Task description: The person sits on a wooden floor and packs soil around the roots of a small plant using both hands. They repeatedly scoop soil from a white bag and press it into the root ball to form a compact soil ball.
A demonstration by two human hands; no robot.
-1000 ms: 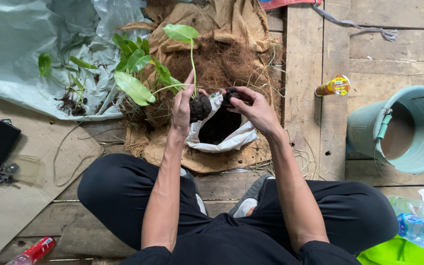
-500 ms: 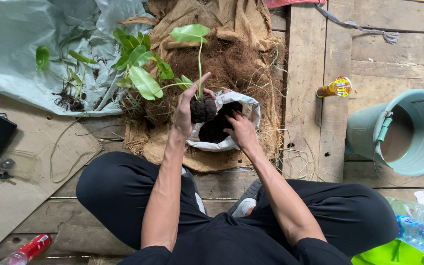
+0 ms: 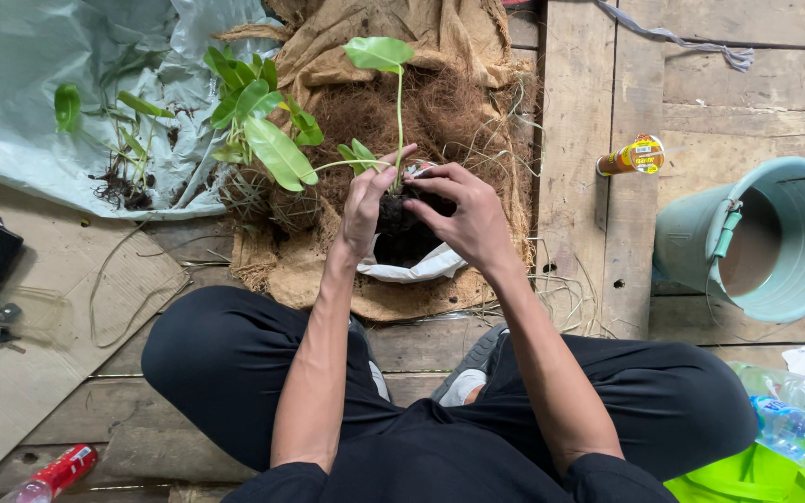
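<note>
Both hands on the soil ball. Left hand and right hand cup it from either side, grips narrow, fingers curled onto dark soil. Ball sits over an open white bag, which lies on burlap spread with brown coir on the plank floor.

1 seedling stands up out of the ball: thin stem, upright, 1 broad leaf on top, 2 small leaves lower down.

Judgement on doing this well: press evenly from both sides, fingertips low on the ball, so the soil packs round without crumbling into the bag. Keep thumbs off the stem; it looks thin enough to kink. Hold the stem vertical while squeezing.

Nearby: a leafier plant just left of my left hand, loose seedlings on grey plastic sheet, teal bucket well apart to the right, small bottle between.
</note>
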